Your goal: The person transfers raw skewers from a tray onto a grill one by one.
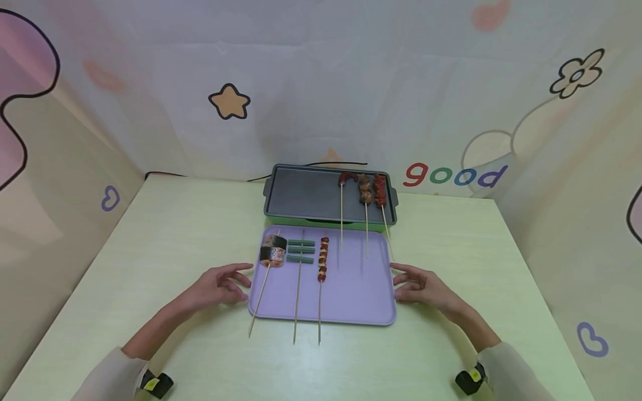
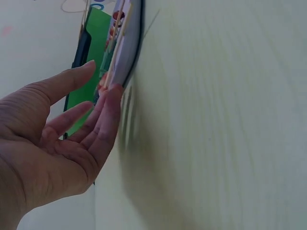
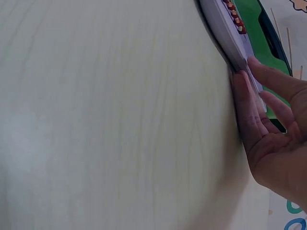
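A purple tray (image 1: pixel 358 303) lies on the table between both hands. On it are three skewers: a thick seaweed-wrapped roll skewer (image 1: pixel 273 250), a skewer with short green sticks (image 1: pixel 301 250) and a red-and-white skewer (image 1: pixel 323 259). My left hand (image 1: pixel 225 285) is at the tray's left edge, fingers loosely bent and thumb apart; in the left wrist view its fingertips (image 2: pixel 114 93) come up to the rim. Along the right edge, my right hand (image 1: pixel 421 287) has its fingertips (image 3: pixel 241 81) at the rim. Neither hand plainly grips the tray.
Behind the tray stands a green griddle with a dark plate (image 1: pixel 306 192). Three meat-like skewers lie on its right half: a curled dark red one (image 1: pixel 347 177), a brown one (image 1: pixel 365 189) and a red one (image 1: pixel 380 191). Their sticks reach over the tray. A patterned cloth (image 1: pixel 321 83) hangs behind.
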Tool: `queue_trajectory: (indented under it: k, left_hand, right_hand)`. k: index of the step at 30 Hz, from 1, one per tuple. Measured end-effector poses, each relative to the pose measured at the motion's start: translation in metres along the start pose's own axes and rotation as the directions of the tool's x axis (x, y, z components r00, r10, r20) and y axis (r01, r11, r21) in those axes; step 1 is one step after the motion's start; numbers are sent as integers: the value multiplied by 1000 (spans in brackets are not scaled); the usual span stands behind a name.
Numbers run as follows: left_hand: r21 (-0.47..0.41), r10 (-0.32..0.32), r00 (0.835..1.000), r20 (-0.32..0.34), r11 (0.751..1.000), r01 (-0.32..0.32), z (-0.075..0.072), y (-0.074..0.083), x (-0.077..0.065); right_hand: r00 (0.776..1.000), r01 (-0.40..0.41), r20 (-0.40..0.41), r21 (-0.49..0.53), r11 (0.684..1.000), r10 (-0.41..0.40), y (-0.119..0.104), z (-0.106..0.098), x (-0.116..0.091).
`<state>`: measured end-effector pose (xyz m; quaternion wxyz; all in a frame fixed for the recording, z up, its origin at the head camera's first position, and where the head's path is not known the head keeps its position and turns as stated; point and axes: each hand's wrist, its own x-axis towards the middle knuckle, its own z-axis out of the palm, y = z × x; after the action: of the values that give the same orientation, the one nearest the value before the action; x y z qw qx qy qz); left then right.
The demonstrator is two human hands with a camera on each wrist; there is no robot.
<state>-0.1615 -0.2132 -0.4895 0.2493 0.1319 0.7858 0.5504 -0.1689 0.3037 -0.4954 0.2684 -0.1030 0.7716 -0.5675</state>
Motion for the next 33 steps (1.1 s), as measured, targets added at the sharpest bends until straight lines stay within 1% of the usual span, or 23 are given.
queue_trajectory:
  k: [8,14,20,24,29,33]
  left_hand:
    - [-47,-25,998,55,999,28,13,2,-18]
    - [-114,-39,995,87,992,49,26,4,-25]
    - [-178,-73,995,69,980,84,35,6,-27]
    - [-203,-100,993,63,973,111,39,8,-27]
    - [-222,-81,995,55,971,92,39,9,-26]
    - [-284,-60,996,71,956,78,37,8,-25]
  right_hand:
    - [999,6,-34,-28,1000,-7,-3,3,0]
    - [999,-2,-43,-22,1000,1,-3,3,-1]
    - [999,3,-36,-19,1000,-4,0,2,-1]
    - [999,1,-34,-11,1000,-2,0,2,-1]
    - [999,1,-38,-10,1000,-2,1,4,-1]
    - [999,-6,-43,-13,1000,6,2,6,0]
